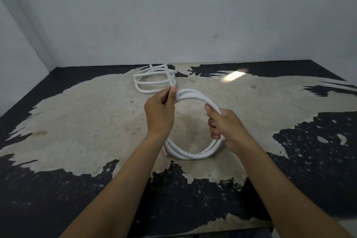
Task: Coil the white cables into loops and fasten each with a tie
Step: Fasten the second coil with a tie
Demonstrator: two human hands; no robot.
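Both hands are holding a coiled white cable [193, 121] above the middle of the table [77, 118]. Left hand [159, 110] is pinching the coil's top-left strands between thumb and fingers; right hand [225, 127] is gripping the coil's right side, fingers curled around it. A second coiled cable [154, 79] is lying near the far edge.

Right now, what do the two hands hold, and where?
One coiled white cable: left hand pinches its far-left bend, right hand grips its right side.
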